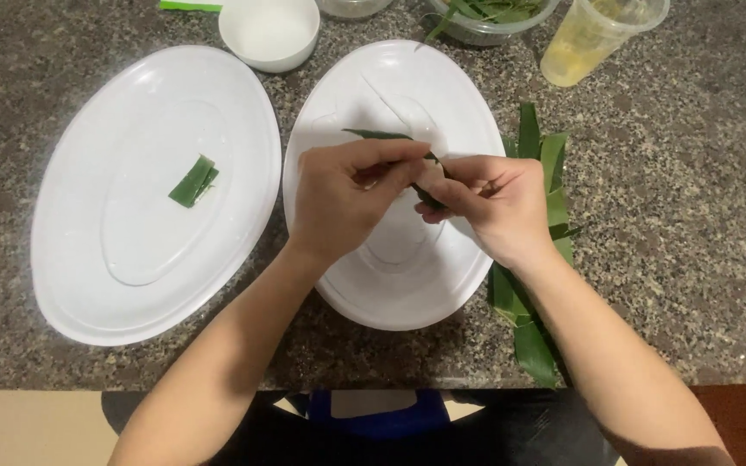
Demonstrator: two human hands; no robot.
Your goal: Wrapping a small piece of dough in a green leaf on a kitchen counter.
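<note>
Both my hands meet over the right white oval plate (390, 285) and pinch one long green leaf strip (377, 134) between their fingertips. My left hand (343, 194) grips it from the left, with the strip's pointed end sticking out above my fingers. My right hand (498, 203) holds the other part, where the leaf bends down between thumb and forefinger. On the left white oval plate (105, 285) lies a small folded leaf piece (193, 181).
A bundle of long green leaves (533, 328) lies on the speckled stone counter under my right forearm. At the back stand a white bowl (269, 30), a clear container with leaves (489, 15) and a plastic cup of yellowish liquid (584, 43).
</note>
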